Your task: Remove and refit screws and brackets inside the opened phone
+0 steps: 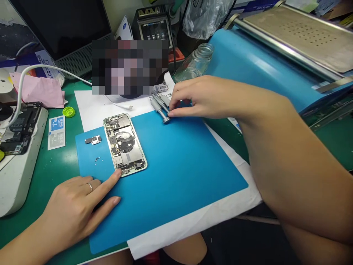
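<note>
Opened phone (127,156) lies on blue mat (179,165). Your left hand (73,206) rests its index fingertip at the phone's near-left corner, thumb apart. Your right hand (198,95) reaches the screwdrivers (157,105) at the mat's far edge; can't tell whether it grips one.

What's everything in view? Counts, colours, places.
Table: 1, green, underneath
Mat: 1, blue, centre
Opened phone: 1, silver, on mat
Metal part: 1, silver/black, left of phone
Tiny bits: few, colour unclear, on mat
Screwdrivers: at least 2, grey, mat's far edge
Cap: 1, green, left
Card: 1, blue/grey, left
Cloth: 1, pink, far left
Monitor: 1, black, back left
Jar: 1, clear, beyond screwdrivers
Perforated plate: 1, tan, upper right
Background: cluttered, uncounted
Left hand: 1, index on phone
Right hand: 1, at screwdrivers
</note>
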A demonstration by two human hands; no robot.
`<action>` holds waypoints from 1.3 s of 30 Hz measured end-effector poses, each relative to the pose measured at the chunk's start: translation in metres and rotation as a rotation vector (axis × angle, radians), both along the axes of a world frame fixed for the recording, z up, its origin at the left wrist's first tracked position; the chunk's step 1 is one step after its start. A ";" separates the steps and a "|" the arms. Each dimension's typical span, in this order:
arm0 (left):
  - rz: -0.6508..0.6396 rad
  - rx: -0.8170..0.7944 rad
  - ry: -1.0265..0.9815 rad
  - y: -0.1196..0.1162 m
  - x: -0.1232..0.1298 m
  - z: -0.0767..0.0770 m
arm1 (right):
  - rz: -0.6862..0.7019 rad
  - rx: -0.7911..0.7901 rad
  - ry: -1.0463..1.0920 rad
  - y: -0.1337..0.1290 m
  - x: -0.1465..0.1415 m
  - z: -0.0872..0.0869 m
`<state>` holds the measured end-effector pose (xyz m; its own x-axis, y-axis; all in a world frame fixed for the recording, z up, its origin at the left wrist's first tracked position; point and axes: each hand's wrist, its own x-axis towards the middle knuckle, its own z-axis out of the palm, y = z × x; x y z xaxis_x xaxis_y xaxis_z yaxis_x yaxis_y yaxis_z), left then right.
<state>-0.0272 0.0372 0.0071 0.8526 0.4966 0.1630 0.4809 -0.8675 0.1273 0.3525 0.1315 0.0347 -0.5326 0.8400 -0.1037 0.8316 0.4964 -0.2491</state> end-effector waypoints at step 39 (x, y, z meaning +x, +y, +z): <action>0.015 -0.016 0.011 -0.003 0.000 -0.001 | -0.411 -0.166 1.254 -0.001 -0.027 -0.017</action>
